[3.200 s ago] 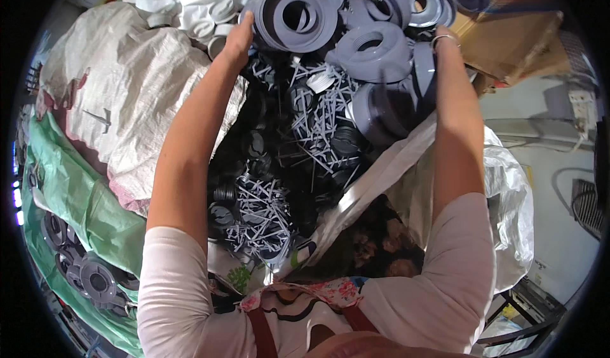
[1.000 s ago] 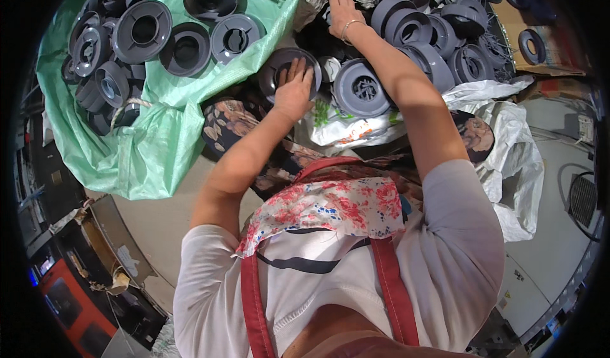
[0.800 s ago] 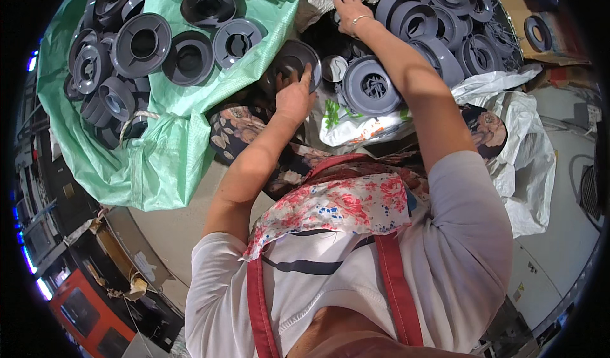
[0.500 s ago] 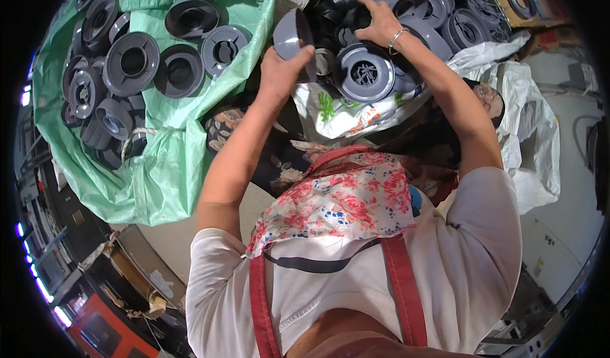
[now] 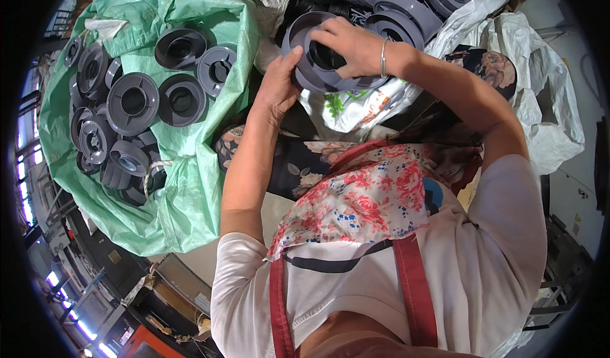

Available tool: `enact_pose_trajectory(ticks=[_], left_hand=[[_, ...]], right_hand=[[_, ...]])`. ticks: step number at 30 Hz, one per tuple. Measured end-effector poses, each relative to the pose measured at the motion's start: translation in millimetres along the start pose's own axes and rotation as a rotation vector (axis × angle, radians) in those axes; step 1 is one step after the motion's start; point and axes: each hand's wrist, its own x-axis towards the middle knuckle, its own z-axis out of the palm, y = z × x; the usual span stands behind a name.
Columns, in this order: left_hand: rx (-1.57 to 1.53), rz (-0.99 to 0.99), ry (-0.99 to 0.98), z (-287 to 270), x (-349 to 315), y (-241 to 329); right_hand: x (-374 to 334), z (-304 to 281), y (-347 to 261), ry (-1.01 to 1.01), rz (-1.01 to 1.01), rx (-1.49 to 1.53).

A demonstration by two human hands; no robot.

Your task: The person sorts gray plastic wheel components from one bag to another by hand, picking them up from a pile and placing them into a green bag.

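Right of the green sack (image 5: 190,186), both hands hold one grey spool (image 5: 318,56) up in the air. The left hand (image 5: 277,85) cups its rim from below, fingers curled on the edge. The right hand (image 5: 349,43) lies over the top, fingers wrapped around the middle hole.

Plenty of spools (image 5: 136,104) already lie on the green sack, so a good part of the sorting looks done. Farther right of the green sack, the white bag (image 5: 540,85) has a big pile of grey spools (image 5: 406,8) in it, so I think much is left.

Half a second ago the spool stood on its edge in the left hand, and the right hand was reaching into the pile. Now both hands grip it and its flat face shows.
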Motion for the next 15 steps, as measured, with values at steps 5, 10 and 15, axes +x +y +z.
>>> enact_pose_trajectory(ticks=[5,10,15], left_hand=[[0.016,-0.062,-0.092,-6,-3,3],[-0.047,-0.068,-0.109,-7,-2,1],[-0.063,-0.042,-0.079,0,-4,-1]], right_hand=[[0,-8,-2,-0.098,-0.064,-0.06],[-1,-10,-2,-0.134,-0.083,-0.052],[-6,7,4,-0.014,-0.062,0.017]])
